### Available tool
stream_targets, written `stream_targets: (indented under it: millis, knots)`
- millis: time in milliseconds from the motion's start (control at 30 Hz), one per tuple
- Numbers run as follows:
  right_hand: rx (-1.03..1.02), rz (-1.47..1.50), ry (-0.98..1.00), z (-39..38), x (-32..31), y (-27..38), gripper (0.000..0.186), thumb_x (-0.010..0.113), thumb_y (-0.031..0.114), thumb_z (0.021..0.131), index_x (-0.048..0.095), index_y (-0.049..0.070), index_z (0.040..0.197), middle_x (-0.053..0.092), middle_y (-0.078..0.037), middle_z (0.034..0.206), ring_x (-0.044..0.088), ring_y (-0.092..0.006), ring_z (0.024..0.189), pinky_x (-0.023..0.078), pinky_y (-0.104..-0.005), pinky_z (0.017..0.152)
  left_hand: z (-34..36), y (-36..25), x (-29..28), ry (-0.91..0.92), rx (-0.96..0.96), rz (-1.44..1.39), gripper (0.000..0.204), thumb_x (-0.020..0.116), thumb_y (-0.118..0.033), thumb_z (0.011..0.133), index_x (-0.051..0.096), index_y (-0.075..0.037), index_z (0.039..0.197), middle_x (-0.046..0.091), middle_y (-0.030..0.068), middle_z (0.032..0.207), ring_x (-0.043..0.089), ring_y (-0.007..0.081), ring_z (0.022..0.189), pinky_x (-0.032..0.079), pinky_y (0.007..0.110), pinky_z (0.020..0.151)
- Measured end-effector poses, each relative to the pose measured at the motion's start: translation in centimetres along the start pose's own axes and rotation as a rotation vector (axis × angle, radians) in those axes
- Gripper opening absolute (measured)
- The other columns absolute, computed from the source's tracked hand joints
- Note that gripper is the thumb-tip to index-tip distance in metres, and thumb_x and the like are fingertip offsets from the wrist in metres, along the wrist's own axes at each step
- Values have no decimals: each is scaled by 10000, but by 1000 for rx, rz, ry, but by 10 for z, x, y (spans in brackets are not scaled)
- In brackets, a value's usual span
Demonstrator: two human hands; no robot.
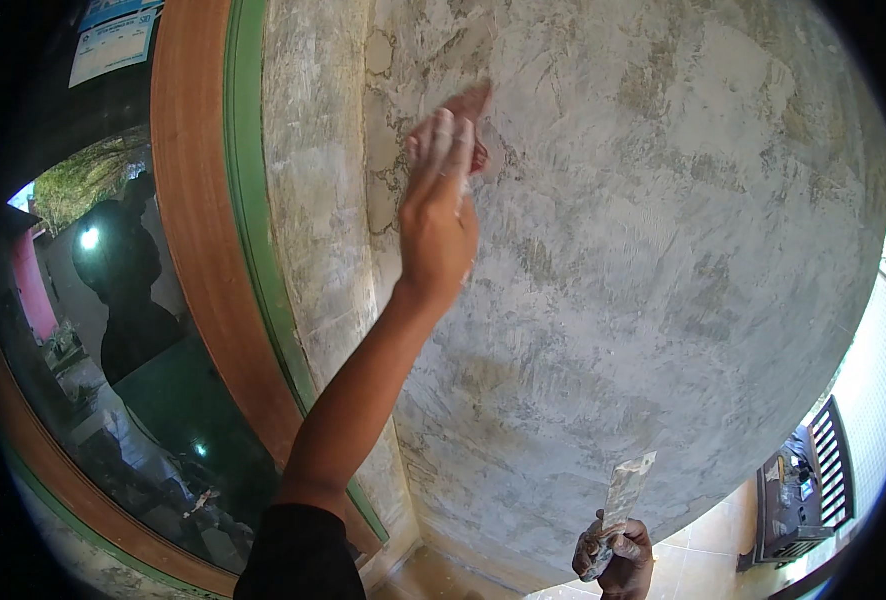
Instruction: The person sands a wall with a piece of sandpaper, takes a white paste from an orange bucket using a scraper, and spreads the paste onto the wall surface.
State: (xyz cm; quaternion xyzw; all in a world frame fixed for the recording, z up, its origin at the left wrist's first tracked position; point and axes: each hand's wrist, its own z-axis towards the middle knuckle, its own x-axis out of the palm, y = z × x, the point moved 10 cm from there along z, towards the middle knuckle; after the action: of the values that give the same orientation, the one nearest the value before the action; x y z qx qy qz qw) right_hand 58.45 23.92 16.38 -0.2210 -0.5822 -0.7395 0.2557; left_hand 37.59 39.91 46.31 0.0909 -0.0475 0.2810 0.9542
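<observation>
My left hand, dusted white at the fingers, reaches up to the mottled grey plastered wall, closed on a thin reddish-brown piece, possibly sandpaper, held against the surface near the inner corner. Motion blurs the fingertips slightly. Low at the right, my right hand grips a plaster-smeared putty knife, its flat blade pointing upward in front of the wall.
A wooden window frame with green trim borders dark glass reflecting a silhouette and trees at left. A narrow plastered strip runs beside it. At lower right, a dark slatted wooden bench holding small items stands on a tiled floor.
</observation>
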Motion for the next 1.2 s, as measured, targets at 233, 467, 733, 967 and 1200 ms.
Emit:
stream_targets:
  millis: [233,467,733,967,1200]
  knots:
    - [-20,33,-27,1,6,1,278,658,172,728,572,-68,839,531,-142,690,512,-233,497,425,-302,412,43,11,4,-34,87,163,486,407,121,804,464,33,1278,448,249,1309,427,368,1235,376,383,1010]
    - [-35,-18,-8,0,0,8,276,660,188,733,572,-65,801,529,-139,677,506,-225,487,417,-305,409,22,24,-15,-130,-45,-30,509,414,148,777,478,29,1268,431,248,1323,447,380,1210,420,372,968]
    - [-32,17,-17,1,0,0,306,648,203,743,580,-84,825,529,-133,683,503,-215,486,411,-289,388,42,16,7,-10,101,196,467,468,106,755,512,40,1216,510,245,1247,516,343,1158,424,351,940]
    - [-28,-252,-133,10,-12,9,399,681,316,779,605,-74,810,572,-137,634,559,-203,511,419,-266,458,-34,10,-92,-315,-546,-426,296,483,53,837,486,72,1133,584,146,1065,579,193,963,470,306,836]
    - [-102,-542,44,58,65,52,289,566,230,900,605,-53,858,562,-74,652,498,-115,508,378,-231,462,-87,-40,-82,-43,-834,-828,273,517,4,858,468,68,1119,549,121,1034,536,138,923,440,263,827]
